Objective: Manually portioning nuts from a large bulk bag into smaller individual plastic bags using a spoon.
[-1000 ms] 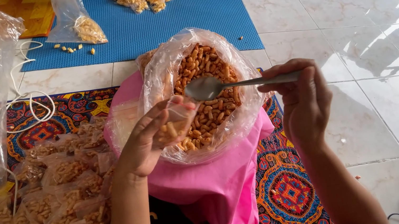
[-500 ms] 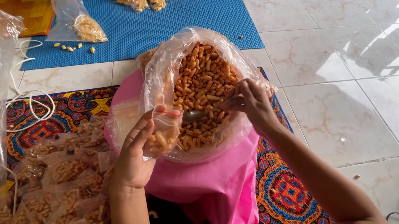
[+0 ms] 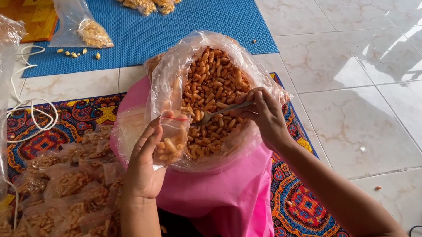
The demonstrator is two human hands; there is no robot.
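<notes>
While left hand [image 3: 145,165] pinches small bag [image 3: 170,142] | right hand [image 3: 267,118] grips spoon [image 3: 221,112] | both over snack sack [image 3: 213,98]

A large snack bag [image 3: 214,87] sits on the lap, filled packets [image 3: 53,228] piled to its left, a mat [image 3: 163,30] behind.

Spoon goes from lifted to dipped in the snacks

The right hand [image 3: 267,118] has come in from the right of the big snack bag [image 3: 213,95], dropping the spoon [image 3: 221,112] from above the heap into it, just beside the left hand [image 3: 145,165] and its small bag [image 3: 171,141].
</notes>
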